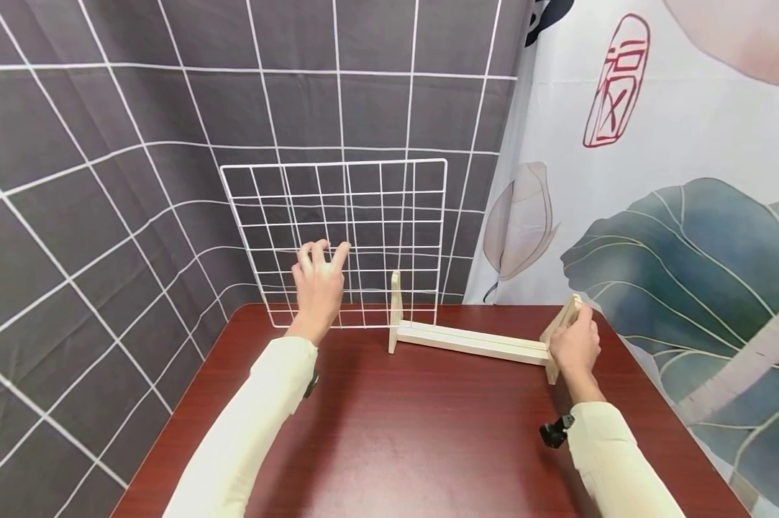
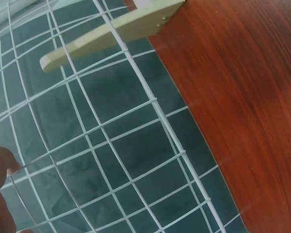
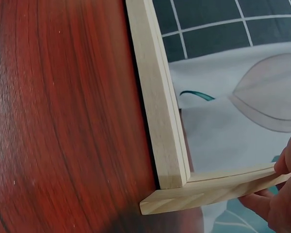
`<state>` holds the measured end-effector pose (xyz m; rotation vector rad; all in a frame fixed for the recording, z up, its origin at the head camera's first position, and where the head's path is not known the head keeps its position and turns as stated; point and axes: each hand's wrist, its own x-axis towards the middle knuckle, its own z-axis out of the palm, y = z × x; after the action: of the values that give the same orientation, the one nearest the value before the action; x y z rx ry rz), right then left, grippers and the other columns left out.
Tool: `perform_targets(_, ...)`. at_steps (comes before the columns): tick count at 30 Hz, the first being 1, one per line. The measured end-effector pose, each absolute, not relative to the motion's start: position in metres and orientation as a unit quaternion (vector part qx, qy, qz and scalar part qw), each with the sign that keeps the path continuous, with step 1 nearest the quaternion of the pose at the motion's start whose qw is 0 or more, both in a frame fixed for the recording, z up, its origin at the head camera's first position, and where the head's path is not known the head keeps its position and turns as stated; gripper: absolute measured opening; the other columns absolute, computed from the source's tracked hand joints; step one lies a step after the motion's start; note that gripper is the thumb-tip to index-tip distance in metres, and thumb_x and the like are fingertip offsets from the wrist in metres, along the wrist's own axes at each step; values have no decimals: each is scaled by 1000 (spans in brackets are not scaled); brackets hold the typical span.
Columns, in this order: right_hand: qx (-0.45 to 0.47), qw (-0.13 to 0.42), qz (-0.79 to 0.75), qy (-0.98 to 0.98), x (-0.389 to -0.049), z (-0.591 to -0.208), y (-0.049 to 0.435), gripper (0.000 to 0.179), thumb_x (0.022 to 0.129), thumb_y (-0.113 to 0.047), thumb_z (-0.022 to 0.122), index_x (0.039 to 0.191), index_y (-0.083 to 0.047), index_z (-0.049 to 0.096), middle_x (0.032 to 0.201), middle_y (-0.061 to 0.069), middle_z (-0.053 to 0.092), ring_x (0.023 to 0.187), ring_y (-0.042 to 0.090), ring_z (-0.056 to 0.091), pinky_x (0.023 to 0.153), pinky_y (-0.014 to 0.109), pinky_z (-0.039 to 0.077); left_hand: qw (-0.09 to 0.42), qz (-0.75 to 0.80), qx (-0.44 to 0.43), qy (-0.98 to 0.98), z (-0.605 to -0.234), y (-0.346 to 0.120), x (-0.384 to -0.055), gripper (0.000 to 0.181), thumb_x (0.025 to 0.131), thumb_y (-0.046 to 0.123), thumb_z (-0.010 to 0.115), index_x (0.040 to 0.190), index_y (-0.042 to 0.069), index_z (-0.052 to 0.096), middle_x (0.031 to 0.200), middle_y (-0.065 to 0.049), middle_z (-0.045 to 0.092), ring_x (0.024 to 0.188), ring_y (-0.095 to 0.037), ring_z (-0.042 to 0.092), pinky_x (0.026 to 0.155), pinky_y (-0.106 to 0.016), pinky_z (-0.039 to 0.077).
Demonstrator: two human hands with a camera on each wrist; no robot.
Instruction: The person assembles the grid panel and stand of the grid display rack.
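Actually, the head view alone shows both hands at once: the left hand (image 1: 318, 288), fingers bent and closed on the wires, holds a white wire grid (image 1: 363, 223) that rises above and spreads to both sides of it, while the right hand (image 1: 577, 342) pinches the right end piece (image 1: 560, 327) of a pale wooden stand between thumb and fingers. The stand's crossbar (image 1: 473, 343) runs from beside the right hand towards the left hand, ending at the left end piece (image 1: 395, 309), to the right of the left hand. Only the left wrist view shows small dark marks on that left end piece, seen through the wires; whether the grid touches it I cannot tell. The right wrist view adds the joint near the right hand, where the crossbar meets the end piece, and a narrow line along the bar. Below both hands lies the reddish-brown worktop (image 1: 428, 432).
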<state>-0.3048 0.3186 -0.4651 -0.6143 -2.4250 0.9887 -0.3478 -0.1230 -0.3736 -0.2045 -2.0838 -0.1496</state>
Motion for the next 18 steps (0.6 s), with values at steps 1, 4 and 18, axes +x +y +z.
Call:
perform_targets(1,-220,226,358,-879,-307,-465,317,65,92,-8,44,154,-4,27,132,36,49,128,57,46,105,69,35,497,-63,-84,-862,-373,-123,-348,45,84,-3,64,123,21,63,122,-17,59,118,-42,55,71,-52,51)
perform_targets(4,-210,230,355,-881,-313,-464,310,63,93,-10,44,154,-6,28,133,35,50,129,57,46,106,69,36,490,-66,-83,-865,-370,-122,-348,46,85,-2,64,124,21,62,124,-17,58,119,-42,54,73,-52,51)
perform_targets(18,-175,212,355,-894,-329,-466,279,56,94,-10,44,149,-6,33,133,32,51,128,55,48,106,68,38,474,-84,-97,-871,-359,-112,-348,44,89,-1,63,127,22,60,126,-18,55,121,-43,51,75,-54,50)
